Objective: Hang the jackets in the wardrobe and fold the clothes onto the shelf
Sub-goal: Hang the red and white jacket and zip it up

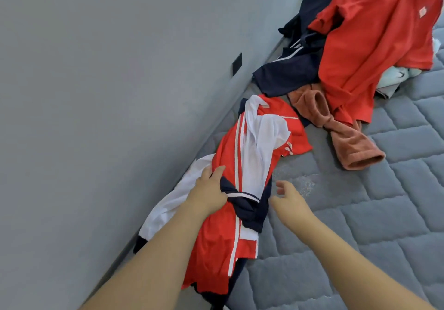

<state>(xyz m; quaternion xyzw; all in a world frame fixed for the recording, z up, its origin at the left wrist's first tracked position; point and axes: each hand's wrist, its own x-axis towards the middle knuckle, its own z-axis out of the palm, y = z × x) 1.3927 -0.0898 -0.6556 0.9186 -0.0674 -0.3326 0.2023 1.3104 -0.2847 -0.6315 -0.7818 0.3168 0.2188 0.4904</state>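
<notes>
Two hands at the red-and-white track jacket (pixel 240 156): our left hand (pixel 208 193) grips its bunched middle, our right hand (pixel 289 195) hovers loosely spread. Let's find the collar before lifting.

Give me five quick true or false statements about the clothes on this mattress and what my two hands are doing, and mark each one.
1. The left hand grips the red and white jacket. True.
2. The right hand holds the rust-coloured sweater. False: it hovers open over the mattress, holding nothing.
3. The red T-shirt lies on top of the pile at the far end. True.
4. The jacket hangs on a hanger. False: it lies crumpled beside the wall.
5. The navy garment lies next to the wall. True.
</notes>
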